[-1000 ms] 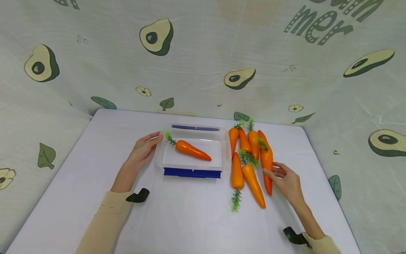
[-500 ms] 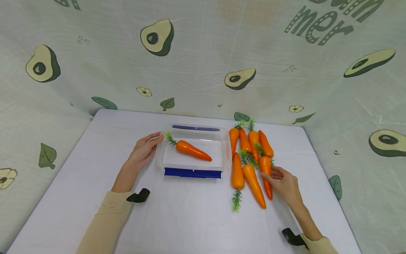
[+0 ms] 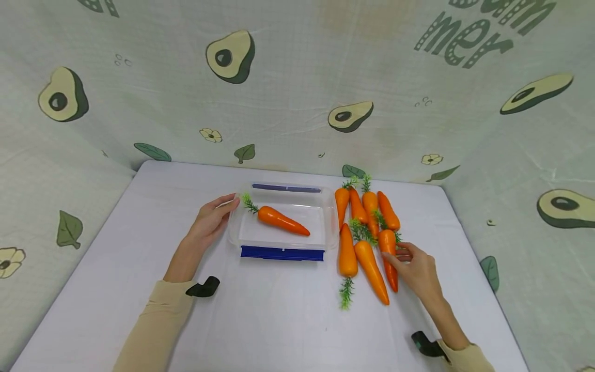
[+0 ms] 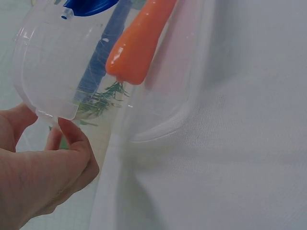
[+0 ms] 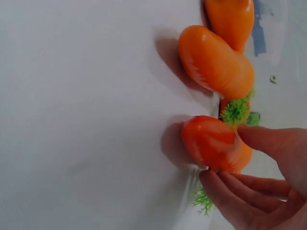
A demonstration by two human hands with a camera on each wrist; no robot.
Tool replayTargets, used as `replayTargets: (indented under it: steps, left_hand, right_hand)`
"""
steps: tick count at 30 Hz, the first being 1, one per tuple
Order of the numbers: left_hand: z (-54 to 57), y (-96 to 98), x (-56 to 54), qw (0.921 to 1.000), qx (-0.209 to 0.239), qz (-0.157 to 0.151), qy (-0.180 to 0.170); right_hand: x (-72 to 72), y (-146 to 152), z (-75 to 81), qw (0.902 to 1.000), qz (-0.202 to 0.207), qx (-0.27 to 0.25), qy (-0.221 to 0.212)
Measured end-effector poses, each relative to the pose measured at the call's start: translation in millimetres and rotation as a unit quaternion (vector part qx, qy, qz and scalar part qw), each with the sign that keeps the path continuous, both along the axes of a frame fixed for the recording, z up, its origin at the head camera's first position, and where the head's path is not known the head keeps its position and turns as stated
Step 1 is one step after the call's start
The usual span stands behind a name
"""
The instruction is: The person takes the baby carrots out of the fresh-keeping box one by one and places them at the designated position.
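My left hand [image 3: 209, 219] pinches the left rim of a clear plastic food container [image 3: 331, 219] with blue latches. In the left wrist view, the thumb and fingers meet at the container's edge. Inside the container lies one orange carrot [image 3: 281, 220], its green tuft towards my left hand. On the right, my right hand [image 3: 418, 271] holds another carrot [image 3: 388, 243], its tip pointing towards me. The right wrist view shows the thumb on one side of this carrot [image 5: 211, 141] and the fingertips on the other.
Several more carrots with green tops lie right of the container, including a near one [image 3: 370, 271] and one with its tuft towards me [image 3: 347, 253]. A white cloth covers the table [image 3: 279, 320]. Behind hangs an avocado-print curtain [image 3: 288, 77].
The carrot at my right hand has shifted slightly towards me, showing a gap and green tuft beside the farther carrot. My right hand moved slightly left. The left hand and container stayed put.
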State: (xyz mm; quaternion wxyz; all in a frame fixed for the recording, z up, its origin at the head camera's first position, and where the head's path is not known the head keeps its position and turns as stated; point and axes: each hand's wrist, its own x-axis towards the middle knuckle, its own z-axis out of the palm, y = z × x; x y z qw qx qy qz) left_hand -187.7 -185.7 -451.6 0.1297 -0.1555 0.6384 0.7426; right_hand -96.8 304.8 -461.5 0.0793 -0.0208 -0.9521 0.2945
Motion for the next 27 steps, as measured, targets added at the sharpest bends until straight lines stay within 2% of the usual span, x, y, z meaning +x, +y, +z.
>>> replayTargets:
  steps: [9,15,21,27]
  left_hand:
    - [0.3,0.4,-0.5,1.0000,0.002,0.001,0.005]
    - [1.5,0.7,0.6,1.0000,0.002,0.003,0.005]
    - [1.1,1.3,0.5,0.9999,0.008,0.006,0.001]
    - [1.4,1.4,-0.3,0.9997,0.024,0.009,0.001]
  right_hand:
    - [-7.6,-0.4,10.4,0.9974,0.023,0.014,0.067]
    - [-16.7,-8.1,21.2,0.9972,0.033,0.016,0.065]
    - [-25.3,-16.8,29.8,0.9947,0.068,-0.005,0.076]
    - [-36.0,-28.5,41.4,0.9917,0.097,0.000,0.083]
